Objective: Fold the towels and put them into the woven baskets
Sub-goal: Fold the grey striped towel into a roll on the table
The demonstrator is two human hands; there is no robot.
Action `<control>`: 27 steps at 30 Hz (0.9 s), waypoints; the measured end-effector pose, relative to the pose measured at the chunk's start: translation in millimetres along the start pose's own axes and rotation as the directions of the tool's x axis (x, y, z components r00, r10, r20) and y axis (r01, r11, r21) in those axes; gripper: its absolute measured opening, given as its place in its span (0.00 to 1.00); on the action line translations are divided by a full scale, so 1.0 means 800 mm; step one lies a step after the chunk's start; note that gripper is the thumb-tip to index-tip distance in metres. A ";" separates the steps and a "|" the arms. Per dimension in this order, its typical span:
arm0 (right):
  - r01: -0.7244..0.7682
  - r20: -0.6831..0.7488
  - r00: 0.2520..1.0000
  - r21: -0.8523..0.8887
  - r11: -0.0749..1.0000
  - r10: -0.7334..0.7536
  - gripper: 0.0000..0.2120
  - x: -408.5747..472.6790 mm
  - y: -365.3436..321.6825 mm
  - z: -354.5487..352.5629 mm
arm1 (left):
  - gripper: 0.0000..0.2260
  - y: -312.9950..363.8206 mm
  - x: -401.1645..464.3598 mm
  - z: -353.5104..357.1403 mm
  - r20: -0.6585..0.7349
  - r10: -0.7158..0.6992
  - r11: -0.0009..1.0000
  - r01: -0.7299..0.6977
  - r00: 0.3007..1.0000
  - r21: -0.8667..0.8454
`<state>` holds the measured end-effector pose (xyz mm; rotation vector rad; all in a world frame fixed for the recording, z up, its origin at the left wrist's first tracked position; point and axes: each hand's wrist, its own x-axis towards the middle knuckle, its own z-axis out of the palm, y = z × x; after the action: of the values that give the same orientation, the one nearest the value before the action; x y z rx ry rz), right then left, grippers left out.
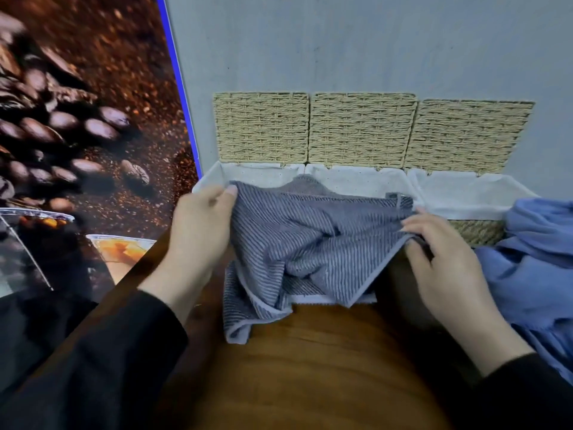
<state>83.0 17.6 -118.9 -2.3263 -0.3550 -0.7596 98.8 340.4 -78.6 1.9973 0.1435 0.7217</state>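
A grey striped towel [310, 243] hangs loosely crumpled between my two hands above the wooden table [310, 367]. My left hand [198, 231] pinches its upper left corner. My right hand [443, 252] grips its right edge, fingers curled over the cloth. Behind the towel stand three woven baskets with white cloth liners: the left basket [214, 178], the middle basket [356, 178] and the right basket [471, 193]. Their woven lids [359, 128] stand raised against the wall. The towel hides much of the left and middle basket openings.
A heap of blue towels [533, 259] lies on the table at the right, against the right basket. A grey wall [341, 41] rises behind the baskets. A coffee-bean poster [77, 119] fills the left side.
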 end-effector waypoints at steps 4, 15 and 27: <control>-0.112 0.260 0.954 -0.149 0.982 0.148 0.22 -0.001 0.008 0.003 | 0.15 -0.023 0.041 -0.010 0.216 -0.325 0.916 0.364 0.921 -0.171; 0.203 0.588 0.809 -0.260 0.944 -0.012 0.27 -0.041 -0.062 0.060 | 0.42 -0.025 -0.102 0.008 0.650 -0.097 0.791 -0.338 0.753 0.510; -0.133 0.028 0.988 -0.343 0.930 0.152 0.22 -0.008 -0.019 0.027 | 0.07 -0.050 -0.060 -0.005 0.212 -0.243 0.961 0.264 0.947 -0.081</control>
<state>80.3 43.3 -128.6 -2.6666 -0.0772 -0.7341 64.7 345.8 -131.1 1.8906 0.2321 0.3533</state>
